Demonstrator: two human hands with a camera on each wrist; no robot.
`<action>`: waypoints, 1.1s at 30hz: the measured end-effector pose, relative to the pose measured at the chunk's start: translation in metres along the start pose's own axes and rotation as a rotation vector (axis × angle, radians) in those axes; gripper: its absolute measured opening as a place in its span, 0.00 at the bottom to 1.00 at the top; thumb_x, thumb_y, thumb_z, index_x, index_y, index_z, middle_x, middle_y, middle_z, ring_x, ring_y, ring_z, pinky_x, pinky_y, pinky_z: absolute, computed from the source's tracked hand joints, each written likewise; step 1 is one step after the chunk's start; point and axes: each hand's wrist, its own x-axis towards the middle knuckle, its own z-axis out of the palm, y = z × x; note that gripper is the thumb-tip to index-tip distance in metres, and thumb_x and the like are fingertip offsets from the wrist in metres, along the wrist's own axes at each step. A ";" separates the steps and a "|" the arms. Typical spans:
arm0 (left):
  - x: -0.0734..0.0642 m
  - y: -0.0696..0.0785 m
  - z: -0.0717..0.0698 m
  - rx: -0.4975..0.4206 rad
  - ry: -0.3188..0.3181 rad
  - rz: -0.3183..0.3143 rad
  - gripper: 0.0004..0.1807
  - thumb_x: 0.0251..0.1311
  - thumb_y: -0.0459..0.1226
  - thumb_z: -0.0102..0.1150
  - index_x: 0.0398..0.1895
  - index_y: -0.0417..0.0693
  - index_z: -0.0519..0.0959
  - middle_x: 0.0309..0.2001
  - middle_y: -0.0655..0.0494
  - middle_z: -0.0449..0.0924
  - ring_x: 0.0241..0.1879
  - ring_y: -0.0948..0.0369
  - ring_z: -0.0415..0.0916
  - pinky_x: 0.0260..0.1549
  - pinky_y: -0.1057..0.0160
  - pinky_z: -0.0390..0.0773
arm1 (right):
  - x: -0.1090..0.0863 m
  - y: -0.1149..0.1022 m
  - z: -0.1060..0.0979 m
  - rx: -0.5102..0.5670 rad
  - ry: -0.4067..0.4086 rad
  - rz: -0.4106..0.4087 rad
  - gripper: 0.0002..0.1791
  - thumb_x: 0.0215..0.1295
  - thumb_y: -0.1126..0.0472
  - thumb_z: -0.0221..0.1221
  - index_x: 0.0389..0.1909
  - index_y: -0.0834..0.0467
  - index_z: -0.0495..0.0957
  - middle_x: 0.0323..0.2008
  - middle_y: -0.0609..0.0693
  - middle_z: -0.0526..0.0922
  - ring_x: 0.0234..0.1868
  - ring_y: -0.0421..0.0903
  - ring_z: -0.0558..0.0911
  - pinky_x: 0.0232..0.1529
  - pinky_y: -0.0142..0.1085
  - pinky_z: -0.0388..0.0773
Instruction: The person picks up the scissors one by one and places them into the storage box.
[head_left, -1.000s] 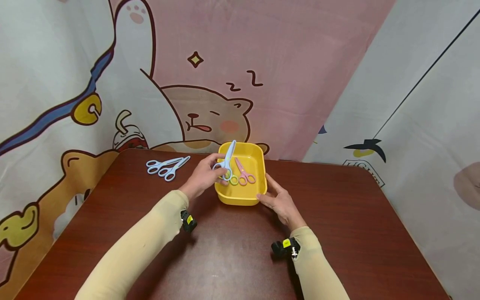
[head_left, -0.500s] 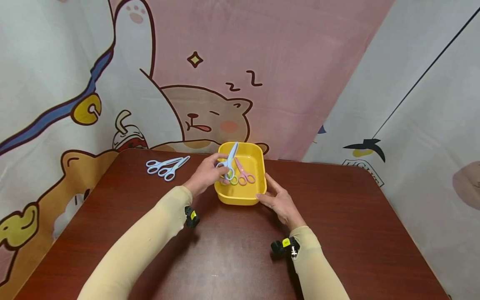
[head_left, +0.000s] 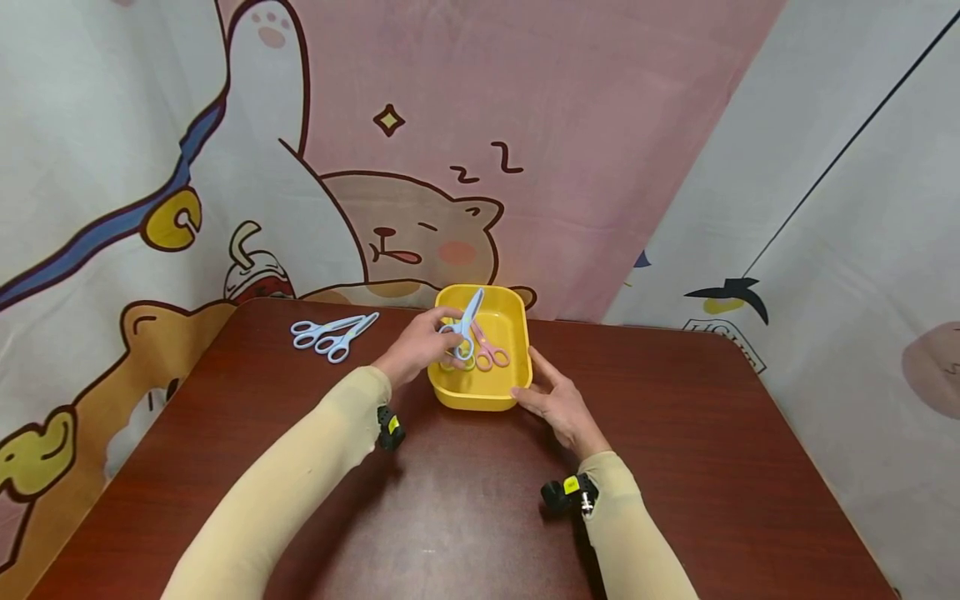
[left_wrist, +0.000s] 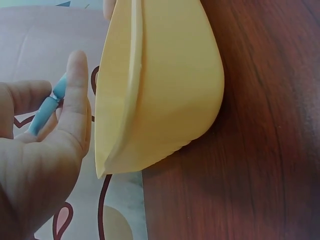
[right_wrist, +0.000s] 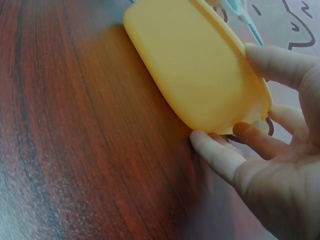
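Left hand (head_left: 416, 343): grasping; thumb and fingers pinch the blue scissors (head_left: 470, 315) by the handles, blades pointing up and away, above the opening of the yellow bin (head_left: 480, 401). Right hand (head_left: 564, 410): grasping; thumb and fingers grip the near right corner of the bin from outside. Inside the bin lie the pink scissors (head_left: 486, 343) and the green scissors (head_left: 470, 367), the latter partly hidden. Two more blue pairs (head_left: 349, 337) lie touching or overlapping on the table (head_left: 675, 400), left of the bin
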 end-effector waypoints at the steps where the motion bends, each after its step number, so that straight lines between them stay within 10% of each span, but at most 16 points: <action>1: 0.000 0.001 0.001 0.004 0.000 -0.001 0.24 0.73 0.30 0.55 0.71 0.45 0.70 0.55 0.37 0.73 0.34 0.51 0.86 0.48 0.48 0.86 | 0.000 0.000 0.000 0.003 0.001 0.001 0.49 0.67 0.67 0.67 0.83 0.41 0.53 0.69 0.63 0.73 0.52 0.46 0.85 0.61 0.47 0.80; 33: 0.023 0.011 0.020 -0.015 -0.018 -0.086 0.26 0.72 0.29 0.52 0.72 0.41 0.67 0.54 0.32 0.77 0.42 0.49 0.84 0.58 0.43 0.80 | -0.001 -0.001 0.001 -0.023 -0.002 -0.005 0.49 0.68 0.66 0.66 0.83 0.41 0.52 0.74 0.59 0.67 0.55 0.48 0.85 0.62 0.48 0.78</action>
